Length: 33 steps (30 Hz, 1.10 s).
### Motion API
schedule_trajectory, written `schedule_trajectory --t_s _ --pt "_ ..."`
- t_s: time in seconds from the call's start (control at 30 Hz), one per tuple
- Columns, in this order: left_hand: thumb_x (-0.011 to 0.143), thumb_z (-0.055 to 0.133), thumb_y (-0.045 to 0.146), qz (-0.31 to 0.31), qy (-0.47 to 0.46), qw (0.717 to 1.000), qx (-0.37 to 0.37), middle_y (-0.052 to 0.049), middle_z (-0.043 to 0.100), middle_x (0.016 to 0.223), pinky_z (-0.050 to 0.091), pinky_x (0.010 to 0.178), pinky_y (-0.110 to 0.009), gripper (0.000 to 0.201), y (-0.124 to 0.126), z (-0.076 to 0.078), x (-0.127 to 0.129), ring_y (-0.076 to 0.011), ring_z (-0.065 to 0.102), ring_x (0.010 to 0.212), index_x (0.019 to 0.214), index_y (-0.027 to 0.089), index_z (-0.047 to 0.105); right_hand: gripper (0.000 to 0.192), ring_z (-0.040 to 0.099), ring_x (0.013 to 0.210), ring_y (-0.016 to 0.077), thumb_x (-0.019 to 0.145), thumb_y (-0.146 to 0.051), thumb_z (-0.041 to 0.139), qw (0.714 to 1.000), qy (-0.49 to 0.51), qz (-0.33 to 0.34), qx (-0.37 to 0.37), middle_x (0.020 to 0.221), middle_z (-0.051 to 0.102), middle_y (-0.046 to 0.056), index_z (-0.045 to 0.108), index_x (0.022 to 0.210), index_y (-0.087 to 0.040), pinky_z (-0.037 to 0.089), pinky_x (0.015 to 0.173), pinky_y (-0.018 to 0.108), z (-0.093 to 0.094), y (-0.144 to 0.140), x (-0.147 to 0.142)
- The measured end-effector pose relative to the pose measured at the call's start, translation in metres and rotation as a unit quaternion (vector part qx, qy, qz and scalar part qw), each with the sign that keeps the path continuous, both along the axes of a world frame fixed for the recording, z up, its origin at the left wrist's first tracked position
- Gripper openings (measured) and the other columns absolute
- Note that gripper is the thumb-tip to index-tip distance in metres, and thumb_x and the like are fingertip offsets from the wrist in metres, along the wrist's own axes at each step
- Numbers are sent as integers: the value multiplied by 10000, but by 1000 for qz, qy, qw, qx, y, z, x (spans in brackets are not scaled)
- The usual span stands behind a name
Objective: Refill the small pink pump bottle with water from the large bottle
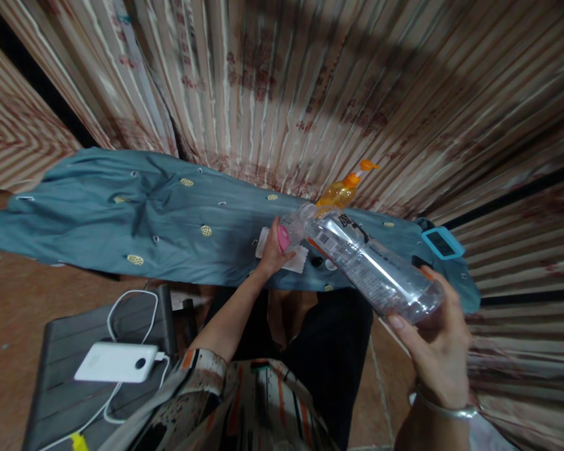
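Note:
My right hand [444, 354] is wrapped round the base of a large clear plastic bottle [380, 266], which has a printed label. The bottle lies tilted, its narrower end pointing left and down. There it meets or overlaps a small clear container [298, 220] with a pink part at its near end; I cannot tell whether the two touch. My left hand [272, 254] is closed around that container. Beneath this hand lies a white packet [296, 258] with a jagged edge. A black cap [316, 260] and a small white disc [329, 264] are beside it.
A pump bottle of yellow liquid [336, 194] stands behind on the teal patterned cloth [169, 225]. Farther right is a blue-framed device [442, 243]. A white power bank [117, 362] with cables lies on a dark stool [61, 351]. Pleated curtains [282, 94] hang close behind.

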<state>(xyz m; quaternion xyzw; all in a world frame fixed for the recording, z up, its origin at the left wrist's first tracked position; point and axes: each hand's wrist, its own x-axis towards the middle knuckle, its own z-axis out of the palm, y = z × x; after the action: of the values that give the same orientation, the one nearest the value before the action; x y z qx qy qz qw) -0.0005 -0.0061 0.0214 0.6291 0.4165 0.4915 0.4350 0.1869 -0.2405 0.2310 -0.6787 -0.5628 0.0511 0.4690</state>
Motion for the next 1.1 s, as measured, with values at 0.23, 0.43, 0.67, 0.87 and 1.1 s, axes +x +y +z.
schedule_trajectory --t_s 0.23,0.43,0.67,0.87,1.1 --pt "579 956 253 2 -11 1000 -2 -192 335 1711 223 1361 -571 1301 1 0 1 -376 352 1606 1629 249 187 875 652 1148 305 767 -514 870 1000 -9 -1 1 1351 648 129 559 1513 -177 553 944 405 1 2 -1" --pt "579 959 240 -3 -19 1000 -6 -186 328 1715 215 1365 -576 1316 1 -1 1 -371 341 1612 1638 255 179 870 646 1140 304 776 -517 859 1000 -19 -1 -1 1360 637 137 555 1515 -172 564 902 394 4 1 -1" --pt "571 956 210 1 -16 1000 -7 -186 313 1722 202 1370 -581 1307 0 0 1 -379 323 1619 1635 244 198 878 664 1117 286 768 -471 879 1000 2 10 -1 1369 634 134 540 1526 -183 580 874 374 1 0 1" --pt "578 952 207 3 -13 1000 -2 -183 334 1712 224 1365 -579 1285 0 0 0 -377 347 1607 1628 255 212 870 661 1119 294 769 -482 877 1000 -3 7 -2 1358 638 131 547 1520 -191 572 897 394 3 0 0" --pt "574 957 231 4 -9 1000 1 -190 324 1718 210 1367 -568 1313 1 -1 1 -369 346 1609 1630 250 176 888 662 1119 310 753 -501 888 1000 11 2 -4 1357 635 132 549 1515 -196 553 953 437 3 1 0"
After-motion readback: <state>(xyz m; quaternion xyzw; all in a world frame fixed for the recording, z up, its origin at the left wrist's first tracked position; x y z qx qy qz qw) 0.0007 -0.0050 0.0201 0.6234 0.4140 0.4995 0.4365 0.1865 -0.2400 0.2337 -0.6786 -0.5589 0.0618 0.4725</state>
